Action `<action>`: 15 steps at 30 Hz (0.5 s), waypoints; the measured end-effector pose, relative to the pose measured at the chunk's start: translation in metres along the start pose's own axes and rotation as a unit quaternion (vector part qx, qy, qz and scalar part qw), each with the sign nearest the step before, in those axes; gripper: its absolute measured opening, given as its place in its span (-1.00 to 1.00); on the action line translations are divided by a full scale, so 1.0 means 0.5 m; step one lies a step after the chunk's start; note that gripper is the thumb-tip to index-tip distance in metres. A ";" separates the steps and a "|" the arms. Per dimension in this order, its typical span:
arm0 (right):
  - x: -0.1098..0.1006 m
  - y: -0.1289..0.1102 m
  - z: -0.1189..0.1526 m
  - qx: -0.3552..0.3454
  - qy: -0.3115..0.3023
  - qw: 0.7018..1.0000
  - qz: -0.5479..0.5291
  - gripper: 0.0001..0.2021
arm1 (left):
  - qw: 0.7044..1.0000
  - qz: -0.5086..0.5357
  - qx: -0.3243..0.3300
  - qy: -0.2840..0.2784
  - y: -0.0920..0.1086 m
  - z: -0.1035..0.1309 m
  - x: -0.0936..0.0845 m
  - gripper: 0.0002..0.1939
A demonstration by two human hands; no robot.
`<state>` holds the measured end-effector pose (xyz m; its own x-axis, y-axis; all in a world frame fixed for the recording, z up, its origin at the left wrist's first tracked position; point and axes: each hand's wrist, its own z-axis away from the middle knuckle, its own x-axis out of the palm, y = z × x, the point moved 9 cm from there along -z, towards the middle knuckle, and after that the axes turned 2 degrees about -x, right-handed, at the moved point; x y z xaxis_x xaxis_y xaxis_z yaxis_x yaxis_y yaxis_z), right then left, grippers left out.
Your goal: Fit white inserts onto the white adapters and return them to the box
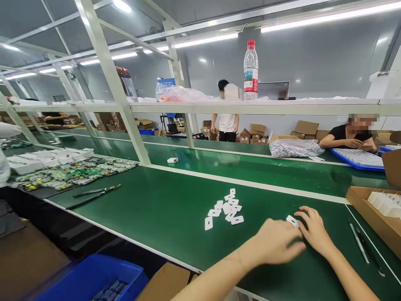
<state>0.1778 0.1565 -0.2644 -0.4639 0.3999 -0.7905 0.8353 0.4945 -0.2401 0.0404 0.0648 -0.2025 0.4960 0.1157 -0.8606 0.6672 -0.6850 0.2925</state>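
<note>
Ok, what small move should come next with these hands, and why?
I'd probably steady the lone white rectangular piece with the right hand: that hand is right beside it, and the piece lies apart from the cluster of similar white pieces. The left hand is blurred, so whether it touches the piece is unclear.

Looks bright under overhead tube lights, with pale sheen just past the far edge of the green worktop. Blurs with motion at the left hand; stretches toward the frame's corners.
</note>
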 end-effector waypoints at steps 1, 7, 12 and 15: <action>-0.001 -0.002 0.000 0.002 0.000 1.000 0.001 -0.74 | 1.000 0.007 -0.020 0.007 -0.043 -0.023 -0.001 -0.78; 0.007 -0.010 0.004 0.009 -0.033 0.999 0.024 -0.69 | 0.986 0.039 -0.129 0.098 -0.193 -0.036 -0.011 -0.80; 0.021 -0.009 -0.001 0.004 -0.066 0.997 0.030 -0.67 | 0.983 0.082 -0.096 0.136 -0.185 -0.028 -0.023 -0.88; 0.011 -0.008 -0.006 0.005 -0.054 0.998 0.035 -0.68 | 0.971 0.117 -0.085 0.189 -0.163 -0.003 -0.081 -0.82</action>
<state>0.1711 0.1589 -0.2661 -0.3710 0.3476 -0.8611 0.8677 0.4601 -0.1881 -0.0332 0.1169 -0.1908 0.7927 0.2494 -0.5562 0.5776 -0.5992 0.5544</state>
